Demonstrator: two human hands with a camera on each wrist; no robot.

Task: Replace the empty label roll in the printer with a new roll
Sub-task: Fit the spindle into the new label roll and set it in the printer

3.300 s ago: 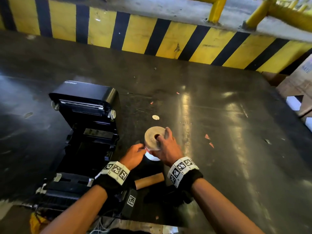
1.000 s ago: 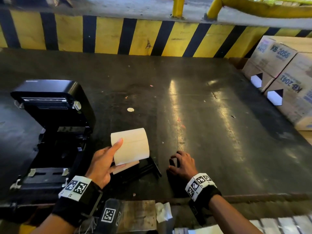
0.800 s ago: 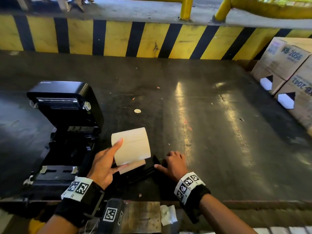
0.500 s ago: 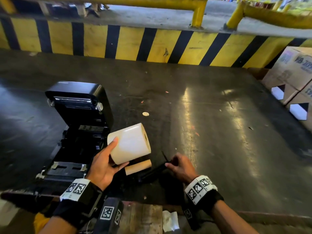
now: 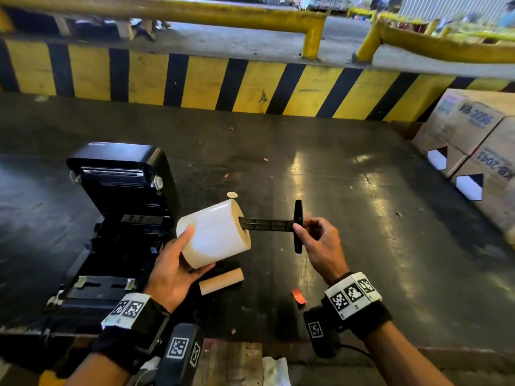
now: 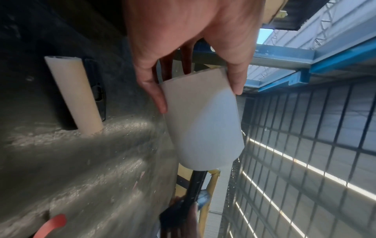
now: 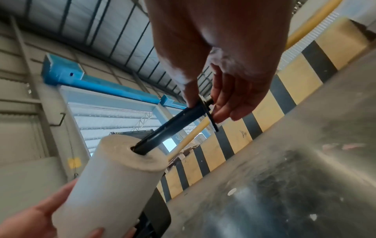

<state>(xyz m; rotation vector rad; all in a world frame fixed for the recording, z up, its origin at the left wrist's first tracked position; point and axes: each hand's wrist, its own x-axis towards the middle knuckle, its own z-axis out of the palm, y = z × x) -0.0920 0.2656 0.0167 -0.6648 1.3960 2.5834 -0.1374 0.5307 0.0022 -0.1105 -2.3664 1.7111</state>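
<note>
My left hand (image 5: 174,270) grips a full white label roll (image 5: 213,236) above the table, its axis lying left to right. The roll (image 6: 200,127) fills the left wrist view between thumb and fingers. My right hand (image 5: 320,240) pinches the flanged end of a black spindle (image 5: 267,224), whose tip sits in the roll's core hole. In the right wrist view the spindle (image 7: 173,124) enters the roll (image 7: 114,180) at its top face. The black printer (image 5: 117,207) stands at the left with its lid raised. An empty brown cardboard core (image 5: 221,281) lies on the table under the roll.
Cardboard boxes (image 5: 473,162) are stacked at the right edge of the dark table (image 5: 362,218). A yellow and black striped barrier (image 5: 250,84) runs along the far side. A red scrap (image 5: 298,296) lies near my right wrist, and a black part (image 5: 227,266) lies behind the core.
My right hand has picked the black spindle up off the table and put its tip into the roll's core. My left hand has turned the roll to face it.
</note>
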